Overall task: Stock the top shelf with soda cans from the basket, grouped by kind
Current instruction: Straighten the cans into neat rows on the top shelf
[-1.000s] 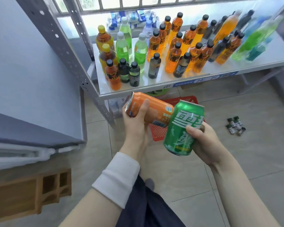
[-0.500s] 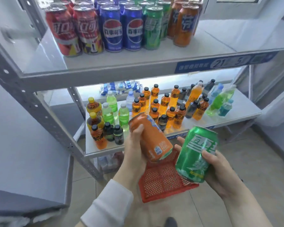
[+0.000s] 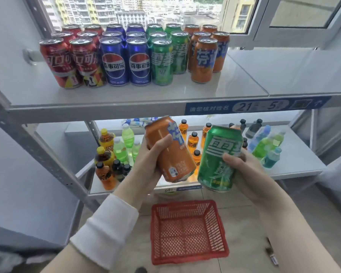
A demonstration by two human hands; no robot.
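Note:
My left hand (image 3: pixel 146 164) grips an orange soda can (image 3: pixel 171 154), tilted, below the top shelf's front edge. My right hand (image 3: pixel 246 172) grips a green soda can (image 3: pixel 219 160) just to its right, nearly upright. On the top shelf (image 3: pixel 234 85) stand rows of cans grouped by kind: red cans (image 3: pixel 67 62) at the left, then blue cans (image 3: pixel 124 60), green cans (image 3: pixel 163 60) and orange cans (image 3: pixel 204 58). The red basket (image 3: pixel 187 231) lies on the floor beneath my hands with nothing visible in it.
The lower shelf (image 3: pixel 295 170) carries several bottles of orange, green, dark and blue drinks. A grey upright post (image 3: pixel 43 152) slants down at the left. An open window frame (image 3: pixel 283 22) stands behind the top shelf's right side, where the shelf surface is bare.
The view has tilted up from the lower shelf and floor to the top shelf. Both cans have risen with my hands and now sit closer to upright.

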